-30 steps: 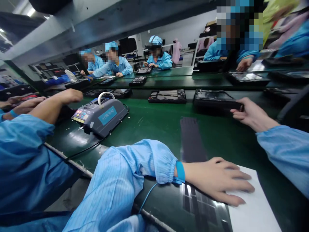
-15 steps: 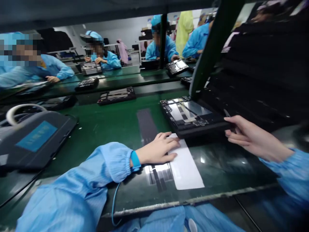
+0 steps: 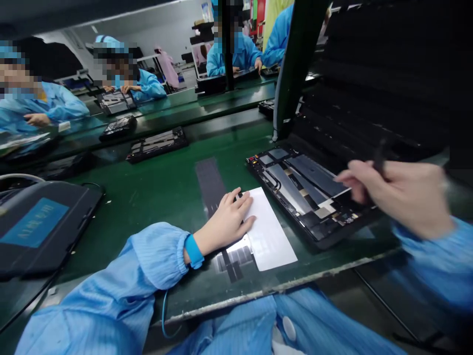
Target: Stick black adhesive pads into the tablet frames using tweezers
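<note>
My left hand [image 3: 227,219] rests flat on a white paper sheet [image 3: 268,229], holding nothing, with a blue wrist strap [image 3: 193,251] above it. To the right lies an opened tablet body [image 3: 306,195], its black frame showing grey internal sheets and small circuit boards. Its large black ribbed back panel [image 3: 373,84] stands raised behind it. My right hand [image 3: 391,195] hovers over the tablet's right end, blurred, pinching a thin black tool [image 3: 379,158]. The tool's tip is hidden by my fingers.
A grey machine with a blue label [image 3: 37,229] stands at the left on the green bench mat [image 3: 148,212]. Several dark tablets lie farther along the bench, where co-workers in blue smocks [image 3: 125,84] work. A dark strip [image 3: 210,185] lies beside the paper.
The black panel has swung up, exposing the tablet's interior. My right hand has left the tablet's edge and risen over it. My left hand has stayed on the paper while the view turned right.
</note>
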The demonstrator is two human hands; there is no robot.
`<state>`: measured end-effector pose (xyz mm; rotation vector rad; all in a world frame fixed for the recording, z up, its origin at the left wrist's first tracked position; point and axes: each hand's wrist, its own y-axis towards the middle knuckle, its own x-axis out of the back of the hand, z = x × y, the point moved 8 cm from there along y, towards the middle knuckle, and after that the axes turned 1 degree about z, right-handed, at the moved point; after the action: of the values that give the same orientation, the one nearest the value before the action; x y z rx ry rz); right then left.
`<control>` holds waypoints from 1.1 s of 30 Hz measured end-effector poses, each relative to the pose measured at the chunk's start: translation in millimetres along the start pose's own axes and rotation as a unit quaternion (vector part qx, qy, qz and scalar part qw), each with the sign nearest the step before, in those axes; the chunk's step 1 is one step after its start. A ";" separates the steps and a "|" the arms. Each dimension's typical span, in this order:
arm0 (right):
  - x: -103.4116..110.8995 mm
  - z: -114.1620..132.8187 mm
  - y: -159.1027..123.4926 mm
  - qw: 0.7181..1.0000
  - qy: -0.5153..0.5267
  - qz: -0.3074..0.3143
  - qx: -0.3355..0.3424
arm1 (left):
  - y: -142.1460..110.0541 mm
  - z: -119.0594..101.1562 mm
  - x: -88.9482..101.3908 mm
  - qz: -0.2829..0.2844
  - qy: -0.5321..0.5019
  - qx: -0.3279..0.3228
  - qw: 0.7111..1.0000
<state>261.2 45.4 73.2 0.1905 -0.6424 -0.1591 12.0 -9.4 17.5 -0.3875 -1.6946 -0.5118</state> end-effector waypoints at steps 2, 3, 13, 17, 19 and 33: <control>-47.1 44.1 10.6 0.992 0.053 0.104 0.052 | -1.1 -2.2 -0.7 -0.001 0.028 0.017 0.999; -71.2 59.9 14.4 0.983 0.067 0.158 0.063 | -1.3 -4.0 -1.0 0.000 0.038 0.017 0.999; -177.1 95.0 10.2 0.886 0.135 0.375 0.235 | -0.8 -13.2 -3.1 0.004 0.068 -0.012 0.998; -172.8 89.2 12.8 0.905 0.105 0.363 0.193 | -1.5 -11.6 -4.1 0.000 0.054 -0.004 0.999; -171.9 89.9 10.8 0.893 0.119 0.390 0.189 | -1.2 -12.4 -4.5 0.008 0.050 -0.008 0.999; -166.2 93.8 4.4 0.893 0.078 0.340 0.283 | -3.9 -14.2 -5.7 0.030 0.021 -0.005 0.999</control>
<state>73.4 71.9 51.7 0.5217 -0.5492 0.7261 22.8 -20.2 13.5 -0.4312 -1.6362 -0.4821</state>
